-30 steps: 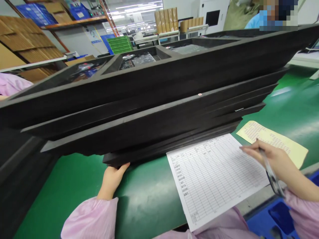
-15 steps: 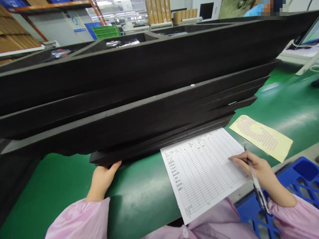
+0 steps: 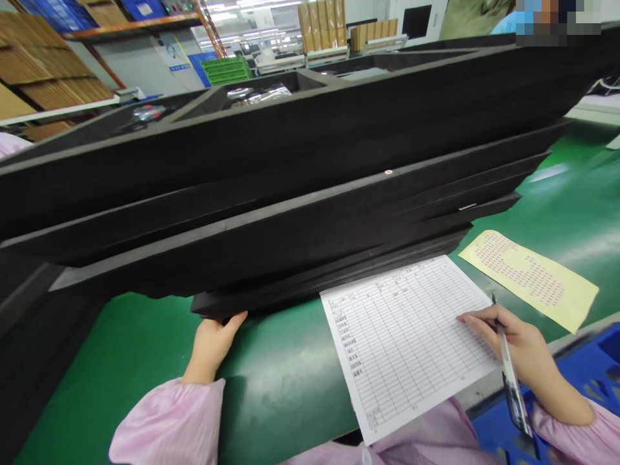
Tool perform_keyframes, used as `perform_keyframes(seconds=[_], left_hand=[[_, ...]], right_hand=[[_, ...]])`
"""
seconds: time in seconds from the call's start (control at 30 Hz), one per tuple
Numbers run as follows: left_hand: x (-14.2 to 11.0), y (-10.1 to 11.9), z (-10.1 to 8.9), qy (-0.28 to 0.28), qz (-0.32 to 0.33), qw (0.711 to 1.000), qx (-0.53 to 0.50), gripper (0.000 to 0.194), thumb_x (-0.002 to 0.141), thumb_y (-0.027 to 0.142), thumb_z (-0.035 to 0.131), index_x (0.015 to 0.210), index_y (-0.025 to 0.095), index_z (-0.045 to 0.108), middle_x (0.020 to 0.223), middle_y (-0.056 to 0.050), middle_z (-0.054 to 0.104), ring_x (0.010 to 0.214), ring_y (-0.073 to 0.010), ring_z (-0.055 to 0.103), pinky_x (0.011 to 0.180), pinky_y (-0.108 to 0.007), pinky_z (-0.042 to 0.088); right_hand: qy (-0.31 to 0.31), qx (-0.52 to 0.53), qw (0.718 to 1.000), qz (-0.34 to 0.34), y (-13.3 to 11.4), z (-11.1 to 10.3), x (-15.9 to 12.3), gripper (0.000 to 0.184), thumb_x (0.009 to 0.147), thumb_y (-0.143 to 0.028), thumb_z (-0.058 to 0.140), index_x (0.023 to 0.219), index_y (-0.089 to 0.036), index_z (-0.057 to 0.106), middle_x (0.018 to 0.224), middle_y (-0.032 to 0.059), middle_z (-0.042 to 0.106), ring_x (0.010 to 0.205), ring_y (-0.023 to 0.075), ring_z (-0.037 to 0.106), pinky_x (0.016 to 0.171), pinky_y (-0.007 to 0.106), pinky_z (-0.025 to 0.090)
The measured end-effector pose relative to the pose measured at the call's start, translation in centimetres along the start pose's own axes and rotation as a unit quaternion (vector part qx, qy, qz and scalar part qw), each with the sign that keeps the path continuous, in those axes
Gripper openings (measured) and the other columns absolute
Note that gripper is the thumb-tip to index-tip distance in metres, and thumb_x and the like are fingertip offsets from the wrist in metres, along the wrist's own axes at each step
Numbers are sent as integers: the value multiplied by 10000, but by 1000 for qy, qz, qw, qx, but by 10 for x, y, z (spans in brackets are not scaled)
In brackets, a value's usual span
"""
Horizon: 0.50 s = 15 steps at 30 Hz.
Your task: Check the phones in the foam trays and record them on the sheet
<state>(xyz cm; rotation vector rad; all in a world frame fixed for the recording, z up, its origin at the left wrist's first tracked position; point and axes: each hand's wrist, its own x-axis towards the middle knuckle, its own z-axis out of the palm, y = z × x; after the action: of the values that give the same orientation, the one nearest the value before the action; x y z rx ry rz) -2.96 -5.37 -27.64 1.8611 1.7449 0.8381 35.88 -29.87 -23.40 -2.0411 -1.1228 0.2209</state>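
Note:
My left hand (image 3: 212, 342) is at the lower left corner of a stack of black foam trays (image 3: 300, 148), its thumb along the bottom tray's edge and its other fingers hidden underneath. My right hand (image 3: 520, 345) is closed round a pen (image 3: 508, 371), whose clip end points down toward my wrist. The right fingertips rest on the right side of a printed form (image 3: 411, 349), a ruled white sheet with its far edge against the stack. Several shiny wrapped items (image 3: 264, 95) lie in the top tray's compartments.
A yellow sticker sheet (image 3: 527, 278) with rows of small red marks lies on the green table (image 3: 285, 374), right of the form. A blue plastic crate (image 3: 576, 381) stands below the table's edge. Across the stack is another person, partly visible. Cartons (image 3: 48, 64) fill shelves at the left.
The camera view has turned slightly left, so everything appears shifted to the right. Both hands keep nearly the same places, on the tray stack and on the form.

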Motion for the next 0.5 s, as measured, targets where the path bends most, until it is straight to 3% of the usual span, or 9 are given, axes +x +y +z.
perform_keyframes(seconds=[0.17, 0.5], left_hand=[[0, -2, -1, -2, -2, 1000, -6, 483, 549, 579, 555, 773, 166, 669, 819, -105, 708, 842, -327, 648, 653, -340, 529], [-4, 9, -6, -45, -41, 995, -73, 469, 526, 556, 560, 741, 147, 646, 811, -132, 704, 891, -362, 632, 764, -412, 515]], right_hand=[[5, -1, 1000, 5, -5, 0, 0, 421, 626, -671, 572, 579, -259, 647, 622, 54, 661, 543, 252, 607, 482, 338, 510], [-1, -22, 1000, 22, -5, -2, -2, 241, 598, -557, 565, 559, -335, 650, 640, 15, 664, 589, 286, 630, 488, 382, 525]])
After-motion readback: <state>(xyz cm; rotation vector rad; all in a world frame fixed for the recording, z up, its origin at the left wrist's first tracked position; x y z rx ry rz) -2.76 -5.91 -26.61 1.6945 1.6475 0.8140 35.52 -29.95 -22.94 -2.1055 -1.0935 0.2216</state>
